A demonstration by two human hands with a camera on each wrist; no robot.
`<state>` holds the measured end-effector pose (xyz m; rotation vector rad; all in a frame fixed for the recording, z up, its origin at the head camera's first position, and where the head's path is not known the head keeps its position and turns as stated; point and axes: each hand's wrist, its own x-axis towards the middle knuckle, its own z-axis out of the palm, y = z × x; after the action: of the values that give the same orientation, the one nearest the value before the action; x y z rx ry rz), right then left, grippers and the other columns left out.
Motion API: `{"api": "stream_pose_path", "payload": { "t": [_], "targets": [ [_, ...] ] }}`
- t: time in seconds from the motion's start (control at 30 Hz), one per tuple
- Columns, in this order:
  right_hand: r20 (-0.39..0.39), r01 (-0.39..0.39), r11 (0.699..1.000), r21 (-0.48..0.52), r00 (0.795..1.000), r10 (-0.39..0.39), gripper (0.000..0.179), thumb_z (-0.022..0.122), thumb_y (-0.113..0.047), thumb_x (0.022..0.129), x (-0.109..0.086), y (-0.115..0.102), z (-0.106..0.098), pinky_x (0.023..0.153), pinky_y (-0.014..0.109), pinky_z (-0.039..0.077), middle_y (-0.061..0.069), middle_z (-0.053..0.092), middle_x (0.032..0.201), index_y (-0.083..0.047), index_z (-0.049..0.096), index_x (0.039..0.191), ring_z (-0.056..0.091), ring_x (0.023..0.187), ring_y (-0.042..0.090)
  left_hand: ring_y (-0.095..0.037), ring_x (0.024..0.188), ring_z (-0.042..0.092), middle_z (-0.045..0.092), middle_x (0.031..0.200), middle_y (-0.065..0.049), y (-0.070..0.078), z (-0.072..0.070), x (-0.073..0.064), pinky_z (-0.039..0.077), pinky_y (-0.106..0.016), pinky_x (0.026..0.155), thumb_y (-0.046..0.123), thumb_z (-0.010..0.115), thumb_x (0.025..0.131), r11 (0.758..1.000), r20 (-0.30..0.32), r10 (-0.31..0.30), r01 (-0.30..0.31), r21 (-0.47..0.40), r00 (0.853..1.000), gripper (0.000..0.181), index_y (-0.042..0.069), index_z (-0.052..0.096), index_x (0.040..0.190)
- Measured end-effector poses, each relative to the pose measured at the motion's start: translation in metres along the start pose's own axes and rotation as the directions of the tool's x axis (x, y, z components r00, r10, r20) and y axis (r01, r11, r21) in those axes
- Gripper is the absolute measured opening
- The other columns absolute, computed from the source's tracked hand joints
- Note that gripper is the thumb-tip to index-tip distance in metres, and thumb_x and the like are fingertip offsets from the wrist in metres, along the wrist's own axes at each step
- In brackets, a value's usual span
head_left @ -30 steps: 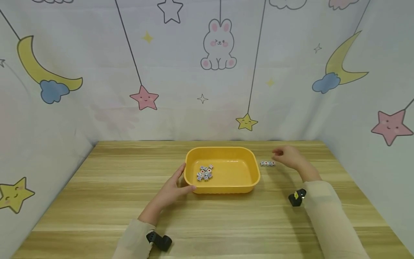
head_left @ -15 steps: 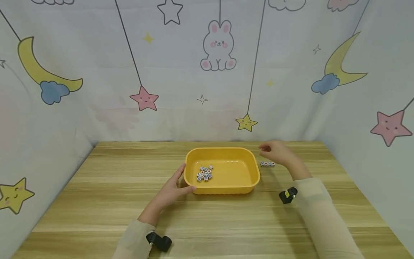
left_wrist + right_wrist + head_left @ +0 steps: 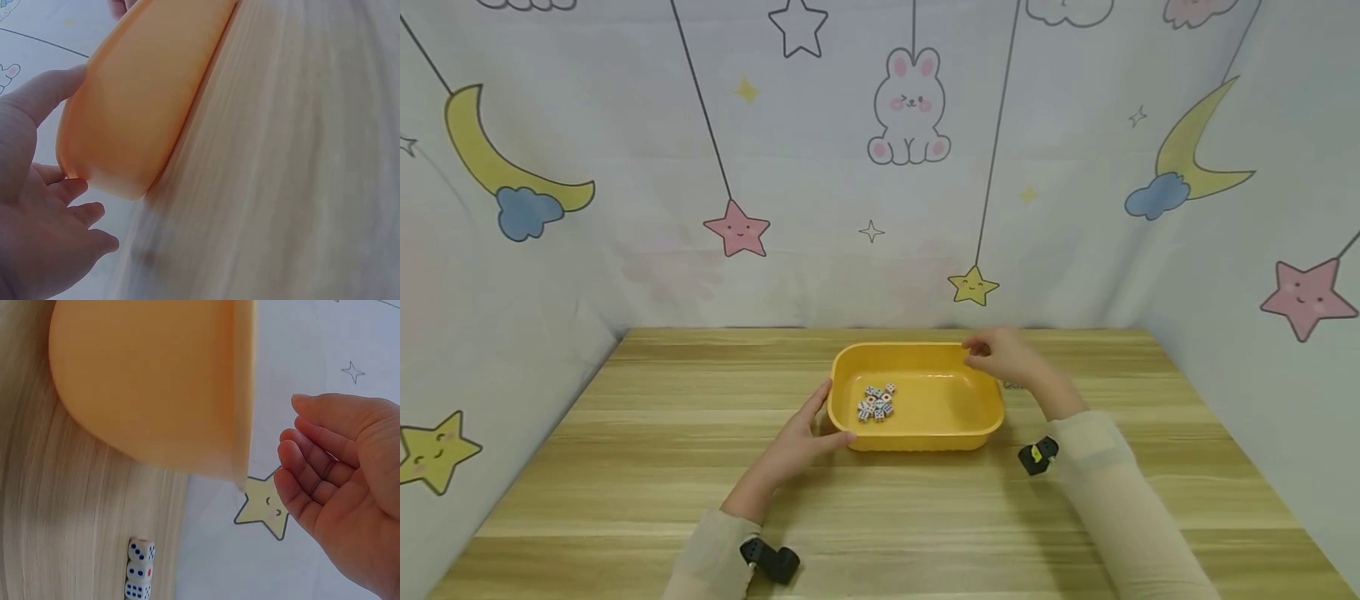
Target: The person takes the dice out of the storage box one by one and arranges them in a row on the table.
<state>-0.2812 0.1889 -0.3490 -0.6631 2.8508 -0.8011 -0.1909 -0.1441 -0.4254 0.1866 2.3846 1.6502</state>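
Observation:
A yellow plastic tub (image 3: 917, 442) stands on the table, with several white dice (image 3: 877, 403) clustered in its left part. At the tub's left front corner, my left hand (image 3: 797, 442) holds the rim, thumb on the near side and fingers round the left end. My right hand (image 3: 1006, 360) is over the tub's far right corner, thumb and forefinger tips close together and the other fingers curled. I cannot tell whether a small thing sits between those tips. Beside the tub's right end lies a straight row of dice (image 3: 140, 570), mostly hidden behind the right hand in the head view.
The wood-grain table (image 3: 662, 433) runs back to a white cloth backdrop (image 3: 820, 275) printed with stars, moons and a rabbit. Cloth also hangs along both sides. A small black camera is worn on each wrist.
My right hand has moved left, from beyond the row of dice to over the tub's right end, now covering most of that row. The left hand and the tub have stayed put.

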Motion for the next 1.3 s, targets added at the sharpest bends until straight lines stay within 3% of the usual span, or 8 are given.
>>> {"api": "stream_pose_path", "payload": {
  "t": [0.4,0.77,1.0,1.3],
  "targets": [
    [0.021,0.037,0.999,0.032,0.999,-0.038,0.033,0.064,-0.012,0.091,0.010,-0.015,0.013,0.081,0.036,0.053,0.013,0.068,0.097,0.009,0.064,0.117,0.060,0.088,0.023,-0.033,0.148,0.000,0.008,0.162,-0.007,0.000,0.000,-0.001,0.004,-0.059,0.115,0.028,0.077,0.083,1.000,-0.005,0.006,-0.006,-0.013,1.000,0.099,0.018,0.012,0.157],
    [0.035,0.125,0.992,-0.016,0.992,-0.125,0.030,0.067,-0.013,0.090,0.021,-0.030,0.034,0.079,0.035,0.053,0.010,0.068,0.092,0.007,0.067,0.112,0.061,0.085,0.020,-0.033,0.148,0.000,0.008,0.162,-0.007,-0.001,0.001,0.000,0.004,-0.059,0.115,0.031,0.078,0.082,1.000,-0.004,-0.002,0.002,-0.005,1.000,0.100,0.018,0.012,0.157],
    [0.073,0.097,0.995,-0.019,0.993,-0.095,0.030,0.067,-0.014,0.090,0.025,-0.039,0.048,0.080,0.033,0.053,0.008,0.067,0.095,0.004,0.067,0.114,0.059,0.086,0.019,-0.032,0.148,0.001,0.008,0.162,-0.007,0.000,0.001,0.001,0.006,-0.058,0.116,0.031,0.078,0.082,1.000,-0.008,-0.002,0.002,0.000,1.000,0.100,0.018,0.012,0.157],
    [0.108,0.135,0.990,-0.028,0.985,-0.131,0.026,0.067,-0.013,0.090,0.027,-0.046,0.064,0.079,0.030,0.052,0.007,0.068,0.094,0.003,0.068,0.111,0.060,0.084,0.016,-0.033,0.148,0.002,0.008,0.162,-0.007,0.000,0.001,0.001,0.005,-0.058,0.116,0.032,0.078,0.082,1.000,-0.003,-0.006,0.006,-0.007,1.000,0.101,0.019,0.012,0.157]
  ]
}}
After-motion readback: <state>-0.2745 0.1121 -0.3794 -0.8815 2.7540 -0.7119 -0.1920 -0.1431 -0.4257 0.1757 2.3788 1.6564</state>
